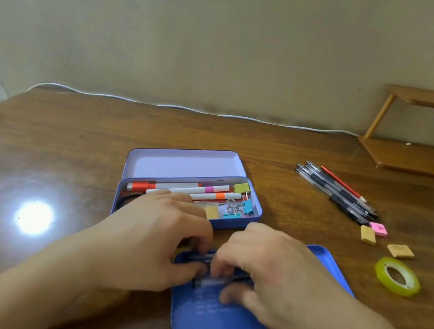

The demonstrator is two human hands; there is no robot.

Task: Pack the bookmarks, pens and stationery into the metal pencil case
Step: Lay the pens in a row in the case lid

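The blue metal pencil case [253, 221] lies open in the middle of the table, its lilac lid [182, 163] tipped back. Inside lie white markers [192, 189], binder clips [243, 207] and an orange eraser [212, 212]. In front of it sits a blue inner tray [214, 320]. My left hand [159, 235] and my right hand [275, 276] meet over the tray, fingers pinched on dark pens [209, 279] lying in it. To the right lie a bundle of pens [339, 191], three erasers [368, 234] and a roll of tape [397, 276].
A wooden table [69, 155] carries everything, with a bright lamp reflection [34, 216] on the left. A white cable [162, 104] runs along the wall at the back edge. A small wooden shelf [421, 157] stands at the back right.
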